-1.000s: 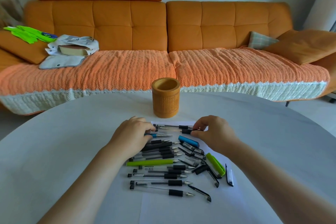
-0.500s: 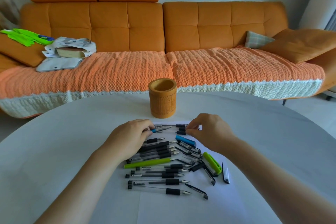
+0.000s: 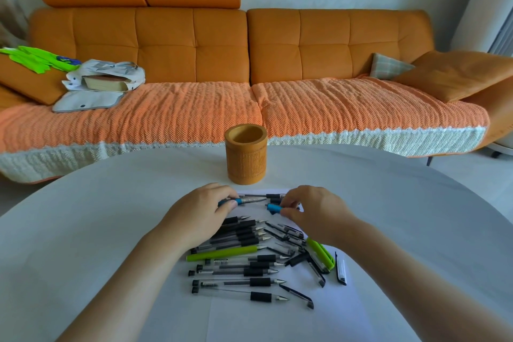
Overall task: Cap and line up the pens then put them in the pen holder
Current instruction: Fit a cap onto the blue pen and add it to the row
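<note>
Several uncapped pens (image 3: 238,239) lie side by side on a white sheet (image 3: 277,314), tips to the right, with loose caps (image 3: 302,261) scattered to their right. My left hand (image 3: 200,216) holds a blue pen (image 3: 244,201) just above the far end of the row. My right hand (image 3: 313,211) pinches a blue cap (image 3: 274,207) a short way off that pen's tip. A green pen (image 3: 222,253) and its green cap (image 3: 320,253) lie lower down. The brown pen holder (image 3: 246,158) stands empty behind the hands.
The round white table (image 3: 97,216) carries only the sheet, pens and holder. Behind its far edge runs an orange sofa (image 3: 249,78) with a book in a bag (image 3: 105,80) at the left and cushions (image 3: 455,75) at the right.
My left hand has lifted the blue pen off the row. My right hand picked up the blue cap from beside the pens and brought it toward the pen's tip.
</note>
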